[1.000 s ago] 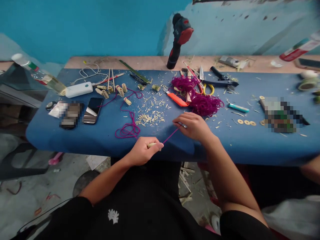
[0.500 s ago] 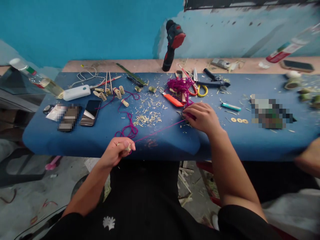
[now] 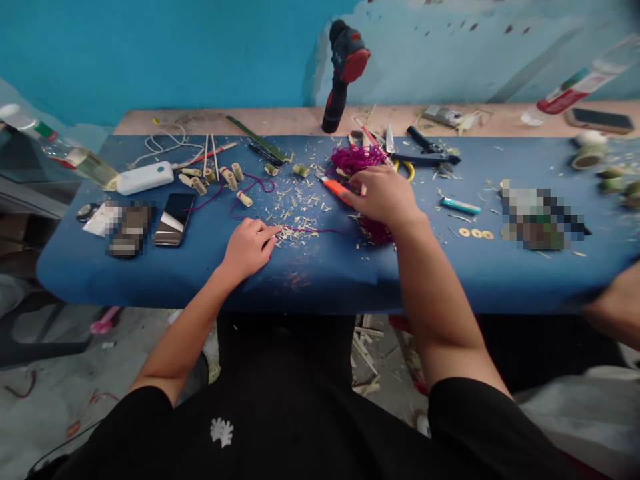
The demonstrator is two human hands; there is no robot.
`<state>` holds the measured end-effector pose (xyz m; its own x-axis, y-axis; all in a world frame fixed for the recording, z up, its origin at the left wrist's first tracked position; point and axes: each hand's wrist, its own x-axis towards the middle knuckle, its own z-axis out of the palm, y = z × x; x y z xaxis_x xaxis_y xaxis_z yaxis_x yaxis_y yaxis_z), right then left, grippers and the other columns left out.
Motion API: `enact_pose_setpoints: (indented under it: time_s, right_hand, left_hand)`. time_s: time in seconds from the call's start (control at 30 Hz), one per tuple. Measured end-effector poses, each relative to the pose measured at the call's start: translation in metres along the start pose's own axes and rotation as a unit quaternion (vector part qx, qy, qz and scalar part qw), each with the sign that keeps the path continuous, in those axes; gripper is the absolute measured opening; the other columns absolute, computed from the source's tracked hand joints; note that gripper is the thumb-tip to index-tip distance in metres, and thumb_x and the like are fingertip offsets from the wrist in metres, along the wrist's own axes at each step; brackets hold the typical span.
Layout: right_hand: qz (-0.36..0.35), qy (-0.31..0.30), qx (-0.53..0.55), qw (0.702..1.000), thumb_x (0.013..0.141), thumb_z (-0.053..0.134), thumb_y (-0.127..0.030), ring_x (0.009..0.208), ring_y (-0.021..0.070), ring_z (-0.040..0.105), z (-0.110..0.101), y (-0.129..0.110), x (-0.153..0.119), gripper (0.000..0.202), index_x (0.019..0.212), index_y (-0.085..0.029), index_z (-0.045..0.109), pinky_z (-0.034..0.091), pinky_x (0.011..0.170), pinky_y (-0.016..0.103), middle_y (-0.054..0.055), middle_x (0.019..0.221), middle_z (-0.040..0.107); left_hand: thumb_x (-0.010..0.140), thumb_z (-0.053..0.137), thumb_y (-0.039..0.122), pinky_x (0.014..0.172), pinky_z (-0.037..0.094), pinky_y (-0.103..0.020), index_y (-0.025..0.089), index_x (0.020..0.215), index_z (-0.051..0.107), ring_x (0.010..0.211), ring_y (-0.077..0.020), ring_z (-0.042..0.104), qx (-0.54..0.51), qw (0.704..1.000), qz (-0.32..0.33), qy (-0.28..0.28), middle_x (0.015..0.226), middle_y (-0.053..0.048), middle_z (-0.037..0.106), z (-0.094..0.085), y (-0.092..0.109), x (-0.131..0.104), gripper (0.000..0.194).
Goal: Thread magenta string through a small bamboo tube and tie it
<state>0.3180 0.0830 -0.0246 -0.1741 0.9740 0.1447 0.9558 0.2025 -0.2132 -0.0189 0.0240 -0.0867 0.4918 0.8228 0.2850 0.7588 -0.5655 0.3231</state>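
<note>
While purple cord (image 3: 320, 231) stretches rightward, hands (image 3: 251, 247) (image 3: 383, 193) have advanced.

Person's hands (image 3: 250, 248): two
Other person's arm (image 3: 617, 307): one
Yarn clumps (image 3: 356, 157): two showing
Knife (image 3: 337, 189): one
Drill (image 3: 345, 63): one
Bottles (image 3: 75, 156): two
Phones (image 3: 170, 230): two clear ones; pixelated patches hide whether there are more
White box (image 3: 146, 178): one
Bamboo pieces (image 3: 244, 198): at least eight left of the knife; those at far right too blurred to count
Pale sticks (image 3: 215, 157): two
Green strip (image 3: 255, 138): one
Discs (image 3: 477, 234): three
Teal tube (image 3: 460, 206): one
Shavings (image 3: 300, 229): too many to count
Table (image 3: 450, 280): one
</note>
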Motion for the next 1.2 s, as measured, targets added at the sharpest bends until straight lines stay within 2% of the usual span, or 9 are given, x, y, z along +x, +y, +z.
enact_pose_setpoints:
  time_s: [0.1,0.23,0.43,0.6,0.73,0.87,1.03,1.13,1.2]
  right_hand:
    - [0.037,-0.061,-0.071,0.995,0.092,0.065,-0.041,0.113,0.0356,0.068,0.015,-0.017,0.016,0.042,0.123,-0.016,0.078,0.053,0.092,0.046,0.019,0.124,0.077]
    - [0.074,-0.047,-0.075,0.993,0.089,0.061,-0.029,0.108,0.0359,0.068,0.028,-0.022,0.025,0.042,0.125,-0.014,0.075,0.053,0.089,0.045,0.020,0.120,0.076]
    - [0.065,-0.005,-0.028,0.997,0.085,0.058,-0.022,0.107,0.0332,0.063,0.018,-0.011,0.016,0.023,0.101,-0.014,0.073,0.050,0.095,0.044,0.021,0.113,0.071]
    - [0.154,0.128,0.084,0.976,0.090,0.057,-0.029,0.086,0.0247,0.059,-0.016,0.004,-0.050,0.014,0.100,-0.022,0.061,0.047,0.081,0.039,0.011,0.096,0.067]
    - [0.175,0.063,0.184,0.965,0.093,0.058,-0.044,0.069,0.0190,0.053,-0.032,0.006,-0.124,0.021,0.091,-0.023,0.062,0.039,0.068,0.034,0.003,0.076,0.064]
    - [0.215,0.012,0.239,0.947,0.095,0.055,-0.053,0.070,0.0204,0.060,-0.024,0.005,-0.172,0.033,0.085,-0.023,0.064,0.042,0.068,0.034,0.004,0.076,0.070]
    - [0.293,0.200,0.357,0.864,0.091,0.057,-0.051,0.090,0.0315,0.073,-0.014,0.019,-0.180,0.035,0.110,-0.024,0.069,0.057,0.084,0.046,0.012,0.093,0.076]
    - [0.315,0.324,0.388,0.803,0.093,0.044,-0.055,0.105,0.0415,0.075,-0.023,0.041,-0.172,0.052,0.127,-0.025,0.068,0.059,0.085,0.056,0.021,0.103,0.075]
    - [0.324,0.348,0.394,0.787,0.094,0.032,-0.058,0.122,0.0463,0.071,-0.030,0.060,-0.169,0.067,0.145,-0.028,0.063,0.059,0.083,0.061,0.024,0.123,0.073]
  left_hand:
    - [0.104,0.060,0.025,0.106,0.053,-0.051,0.016,0.127,0.079,0.120,-0.0333,0.060,0.012,0.999,0.008,0.049,0.125,-0.015,0.074,0.001,0.001,-0.004,0.031]
    - [0.104,0.065,0.027,0.107,0.053,-0.051,0.015,0.123,0.079,0.121,-0.0327,0.061,-0.006,0.996,0.024,0.089,0.125,-0.015,0.074,0.002,0.015,0.011,0.026]
    - [0.106,0.063,0.026,0.103,0.054,-0.043,0.016,0.123,0.079,0.112,-0.0286,0.063,-0.042,0.995,0.085,-0.031,0.117,-0.012,0.075,0.027,0.076,0.063,0.025]
    - [0.105,0.066,0.030,0.093,0.053,-0.041,0.017,0.116,0.082,0.113,-0.0308,0.060,-0.017,0.993,0.058,-0.104,0.117,-0.015,0.069,0.054,0.113,0.093,0.023]
    - [0.106,0.064,0.028,0.097,0.051,-0.041,0.021,0.104,0.084,0.112,-0.0286,0.059,-0.031,0.991,0.079,-0.107,0.113,-0.011,0.069,0.065,0.113,0.102,0.022]
    - [0.107,0.058,0.020,0.096,0.051,-0.042,0.014,0.105,0.079,0.114,-0.0306,0.059,-0.009,0.988,0.117,-0.103,0.116,-0.014,0.069,0.070,0.112,0.102,0.022]
    - [0.105,0.051,0.013,0.102,0.050,-0.047,0.011,0.105,0.070,0.114,-0.0332,0.060,-0.067,0.989,0.100,-0.084,0.115,-0.018,0.069,0.075,0.114,0.101,0.019]
    - [0.105,0.047,0.012,0.103,0.049,-0.047,0.015,0.103,0.065,0.110,-0.0314,0.062,-0.120,0.990,0.054,-0.055,0.110,-0.016,0.070,0.075,0.108,0.103,0.018]
    - [0.106,0.043,0.012,0.099,0.050,-0.045,0.016,0.105,0.063,0.106,-0.0303,0.063,-0.129,0.991,0.026,-0.038,0.108,-0.016,0.070,0.074,0.102,0.105,0.020]
